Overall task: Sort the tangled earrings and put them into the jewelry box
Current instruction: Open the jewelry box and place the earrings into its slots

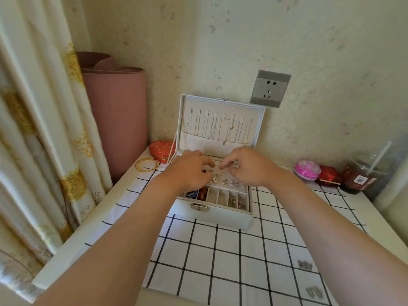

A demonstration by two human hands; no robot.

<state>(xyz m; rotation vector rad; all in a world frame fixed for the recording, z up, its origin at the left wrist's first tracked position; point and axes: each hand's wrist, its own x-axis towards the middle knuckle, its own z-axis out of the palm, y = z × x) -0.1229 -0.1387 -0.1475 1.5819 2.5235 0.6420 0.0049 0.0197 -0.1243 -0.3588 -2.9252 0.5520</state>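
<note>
Bangles (146,165) and heart-shaped box (162,150) left of open jewelry box (214,215); left hand (189,171), right hand (247,166) curled over earrings (223,181), grasp unclear.

Matt jewelry box (220,217), shiny metal clasp (199,207)

I see the white box (212,215) open, earrings (223,181) pinned inside; loose earrings (305,265) lie on the checked cloth (220,261), nearer me.

A pale speckled wall (242,40) carries a grey socket (270,88). A cream curtain (33,107) with gold flowers hangs left, beside a rolled pink mat (117,120). Soft daylight falls on the white counter (72,246).
</note>
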